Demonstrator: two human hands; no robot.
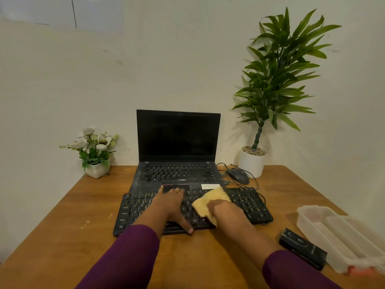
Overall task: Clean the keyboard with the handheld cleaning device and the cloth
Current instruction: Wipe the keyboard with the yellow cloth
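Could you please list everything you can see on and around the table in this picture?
table: 1, brown wood, under everything
keyboard: 1, black, front centre of table
cloth: 1, yellow, on keyboard's middle
laptop: 1, black, open behind keyboard
mouse: 1, dark, right of laptop
tall plant: 1, green, white pot, back right
flower pot: 1, white flowers, back left
box: 1, black, front right
plastic container: 1, clear, right edge
left hand: 1, purple sleeve, flat on keyboard
right hand: 1, purple sleeve, holds cloth

We see the left hand (pixel 169 205) flat on the black keyboard (pixel 250 205), the right hand (pixel 224 210) gripping a yellow cloth (pixel 211 199) against its keys (an open laptop (pixel 178 138) stands just behind).
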